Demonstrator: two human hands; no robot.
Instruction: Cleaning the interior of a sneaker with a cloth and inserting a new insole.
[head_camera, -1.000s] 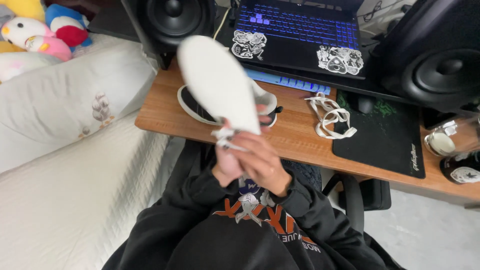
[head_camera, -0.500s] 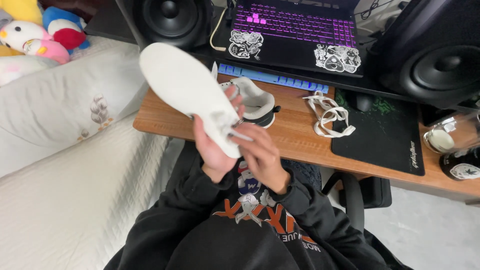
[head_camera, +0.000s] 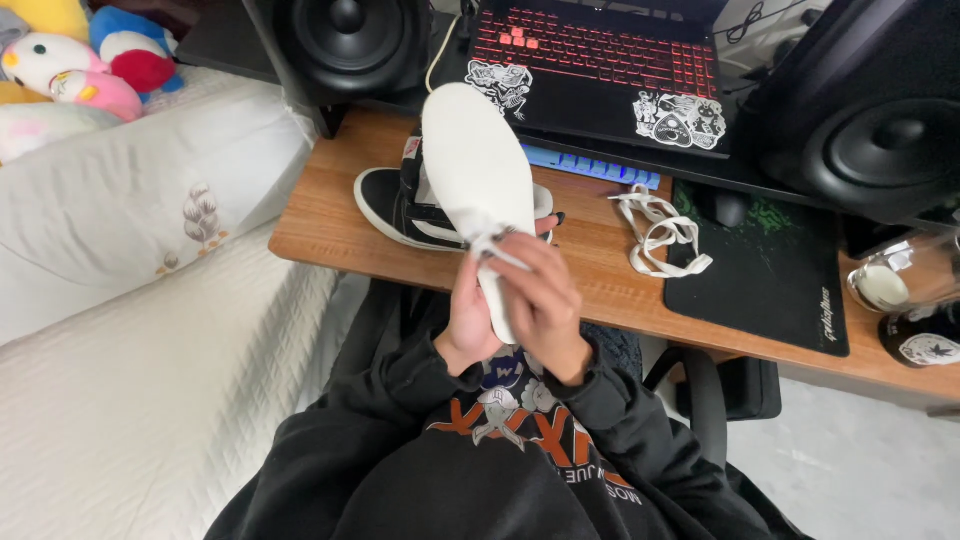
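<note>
**White-soled shoe held up in both hands over the desk edge**

Shoe (head_camera: 478, 170) with a white sole is raised in front of the person, sole facing the camera, toe pointing up and away toward the laptop (head_camera: 600, 70). Both hands clasp its lower end. The left hand (head_camera: 468, 320) is closed around the heel part from the left side, and the right hand (head_camera: 545, 300) is wrapped over it from the right, fingers (head_camera: 520, 255) curled tight against the sole. A bit of white lace (head_camera: 492, 245) shows just above the right hand's fingers, touching the shoe. The shoe hangs in the air above the near edge of the wooden desk (head_camera: 320, 225), not resting on it.

Directly behind it, on the desk, lies a second shoe (head_camera: 395, 205), black with a white sole edge, partly hidden by the held one. To the right of that, a loose white shoelace (head_camera: 660, 230) lies coiled on the wood, its end reaching onto the black mouse mat (head_camera: 770, 270). Large black speakers stand at the left (head_camera: 345, 40) and right (head_camera: 870, 120) of the laptop. A glass jar (head_camera: 900, 280) sits at the far right edge. Left of the desk is a white bed (head_camera: 130, 400) with a pillow (head_camera: 120, 200) and plush toys (head_camera: 70, 60).
</note>
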